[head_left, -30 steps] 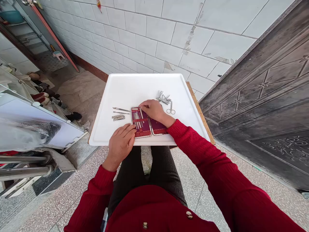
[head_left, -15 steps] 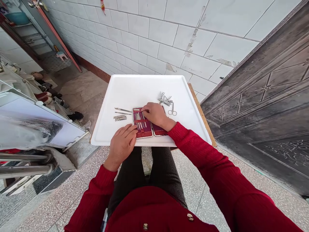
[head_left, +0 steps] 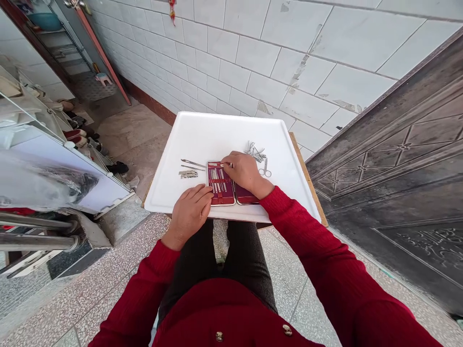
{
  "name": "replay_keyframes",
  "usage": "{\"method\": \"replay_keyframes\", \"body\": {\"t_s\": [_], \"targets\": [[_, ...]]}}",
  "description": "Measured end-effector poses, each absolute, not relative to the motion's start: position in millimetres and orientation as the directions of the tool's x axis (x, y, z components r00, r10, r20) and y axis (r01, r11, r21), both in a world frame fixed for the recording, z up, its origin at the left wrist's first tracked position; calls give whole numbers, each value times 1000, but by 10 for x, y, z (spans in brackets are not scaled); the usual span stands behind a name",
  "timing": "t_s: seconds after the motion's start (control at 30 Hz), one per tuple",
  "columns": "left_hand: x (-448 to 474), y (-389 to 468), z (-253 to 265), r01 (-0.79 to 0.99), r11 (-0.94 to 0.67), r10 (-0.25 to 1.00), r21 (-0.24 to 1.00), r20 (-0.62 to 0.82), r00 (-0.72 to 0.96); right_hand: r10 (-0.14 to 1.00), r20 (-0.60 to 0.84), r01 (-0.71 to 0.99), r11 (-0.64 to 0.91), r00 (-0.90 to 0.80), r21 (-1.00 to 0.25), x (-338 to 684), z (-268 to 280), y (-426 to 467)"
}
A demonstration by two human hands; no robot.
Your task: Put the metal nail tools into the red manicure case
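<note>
Left hand (head_left: 191, 210) lies palm-down, fingers extended; right hand (head_left: 246, 173) angles leftward, fingers bent.

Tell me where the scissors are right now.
In the head view, the scissors lie on the right side of the white tray, beside the right hand, just below the cluster of metal tools.
</note>
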State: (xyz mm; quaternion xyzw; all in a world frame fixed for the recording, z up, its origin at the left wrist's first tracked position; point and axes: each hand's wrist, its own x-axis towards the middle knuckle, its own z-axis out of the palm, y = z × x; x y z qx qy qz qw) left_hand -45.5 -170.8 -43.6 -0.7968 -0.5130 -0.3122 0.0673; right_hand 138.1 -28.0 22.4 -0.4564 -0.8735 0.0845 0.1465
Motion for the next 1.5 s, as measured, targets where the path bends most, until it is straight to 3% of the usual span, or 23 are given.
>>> {"method": "replay_keyframes", "body": {"t_s": [0.33,0.57,0.83,0.93,1.03,1.23,1.33,1.5], "targets": [[-441,-1712,-475,851,-472,760,229,595,262,721,-47,721,684,-691,-110,589,477,-231],[-431,-1721,-497,852,-484,724,202,639,260,702,-118,707,708,-702,5,221,428,-146],[-432,-1729,-488,846,-491,724,207,637,265,699,-202,718,695,-687,-37,155,466,-91],[-434,-1726,-498,846,-494,718,200,643,268,695,-163,714,686,-700,-143,225,454,-47],[-434,-1728,-503,848,-487,727,209,635,260,717,-83,692,625,-692,-362,344,423,17],[-437,-1730,-475,856,-467,763,223,591,262,790,-90,447,245,-606,-861,607,264,88],[-443,-1727,-457,857,-461,775,230,575,263,798,-82,288,118,-597,-950,731,169,88],[-455,-1721,-433,857,-459,783,234,562,266,830,-67,169,33,-554,-985,1006,55,87]]}}
